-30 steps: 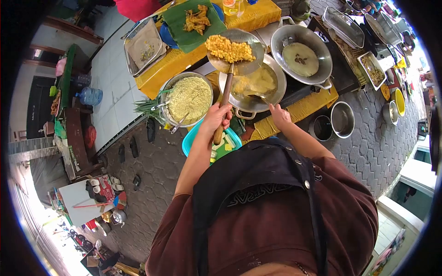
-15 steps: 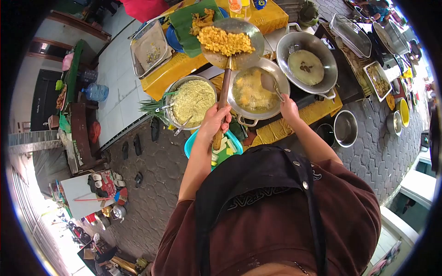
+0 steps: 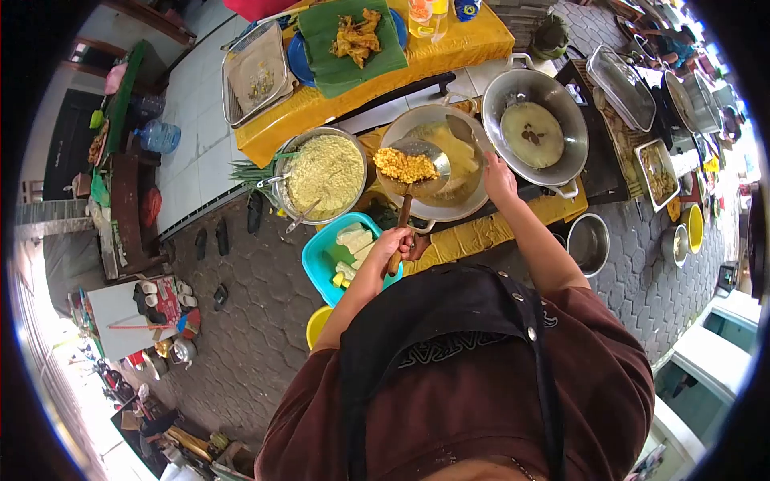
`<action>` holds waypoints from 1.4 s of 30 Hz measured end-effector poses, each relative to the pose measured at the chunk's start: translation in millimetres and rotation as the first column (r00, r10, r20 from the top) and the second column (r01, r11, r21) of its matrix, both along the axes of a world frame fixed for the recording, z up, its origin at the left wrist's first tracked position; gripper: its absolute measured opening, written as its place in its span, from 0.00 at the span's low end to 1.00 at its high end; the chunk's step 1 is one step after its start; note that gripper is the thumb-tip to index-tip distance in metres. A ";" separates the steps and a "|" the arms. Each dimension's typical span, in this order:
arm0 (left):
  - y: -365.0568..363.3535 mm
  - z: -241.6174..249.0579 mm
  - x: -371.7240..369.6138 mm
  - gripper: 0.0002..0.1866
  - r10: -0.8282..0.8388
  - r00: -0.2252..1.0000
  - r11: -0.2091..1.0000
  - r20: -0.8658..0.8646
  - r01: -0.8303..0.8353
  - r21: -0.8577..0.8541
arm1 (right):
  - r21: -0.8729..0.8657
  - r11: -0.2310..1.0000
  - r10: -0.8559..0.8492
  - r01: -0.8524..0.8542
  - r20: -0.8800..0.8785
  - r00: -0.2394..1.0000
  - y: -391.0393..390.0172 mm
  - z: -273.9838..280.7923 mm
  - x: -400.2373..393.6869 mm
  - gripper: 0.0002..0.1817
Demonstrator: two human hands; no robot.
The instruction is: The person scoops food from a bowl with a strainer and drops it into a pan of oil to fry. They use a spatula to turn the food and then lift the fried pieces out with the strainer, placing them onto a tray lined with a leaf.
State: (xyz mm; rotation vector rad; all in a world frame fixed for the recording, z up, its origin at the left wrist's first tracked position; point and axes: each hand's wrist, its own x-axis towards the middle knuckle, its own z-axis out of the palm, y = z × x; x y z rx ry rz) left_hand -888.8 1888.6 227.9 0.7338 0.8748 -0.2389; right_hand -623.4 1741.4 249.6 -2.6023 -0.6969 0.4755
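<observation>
My left hand (image 3: 395, 243) is closed around the wooden handle of a wide metal skimmer (image 3: 433, 181), which holds golden fried bits (image 3: 405, 165). The skimmer is over the near left side of a two-handled pan (image 3: 451, 210) with oil and yellow food pieces (image 3: 455, 152) in it. My right hand (image 3: 500, 179) grips a spatula (image 3: 463, 128) whose blade is at the pan's far right side. Left of the pan, a pot of pale yellow batter (image 3: 325, 170) has utensils resting in it. A turquoise basin (image 3: 318, 260) with pale pieces sits near my left forearm.
A large metal wok (image 3: 566, 112) with oil adjoins the pan on the right. Behind are fried food (image 3: 355, 38) on a banana leaf (image 3: 319, 60), a lined tray (image 3: 255, 74) and a bottle (image 3: 427, 22). An empty metal bowl (image 3: 589, 244) stands at lower right.
The skimmer with the fried bits has moved down and nearer, from above the pan's far edge to over the pan. My left hand has come lower. The spatula blade has shifted up in the pan.
</observation>
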 end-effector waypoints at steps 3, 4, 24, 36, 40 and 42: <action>-3.6 -7.4 7.3 0.09 -0.023 0.999 1.000 -0.025 0.024 0.020 | -0.076 0.993 0.093 -0.089 0.050 0.994 12.4 0.2 10.4 0.19; -4.6 -9.7 9.8 0.09 -0.016 1.000 1.000 -0.026 0.016 0.016 | -0.098 0.985 0.152 -0.142 0.103 0.983 16.9 -2.6 15.2 0.19; 0.4 -27.1 62.1 0.07 0.136 0.987 0.948 -0.087 -0.155 -0.276 | -0.275 0.862 0.465 -0.425 0.096 0.880 115.7 -28.7 69.8 0.16; 6.9 -5.2 80.0 0.09 0.136 0.990 0.913 -0.043 -0.142 -0.381 | -0.389 0.701 0.668 -0.598 0.063 0.742 142.4 -0.4 69.8 0.16; 8.4 -21.6 84.9 0.09 0.203 0.978 0.900 -0.043 -0.204 -0.385 | -0.397 0.662 0.707 -0.636 0.051 0.705 144.9 7.8 70.7 0.17; 10.9 -13.2 84.4 0.09 0.170 0.984 0.915 -0.051 -0.177 -0.362 | -0.399 0.652 0.720 -0.645 0.059 0.692 142.1 4.7 72.4 0.19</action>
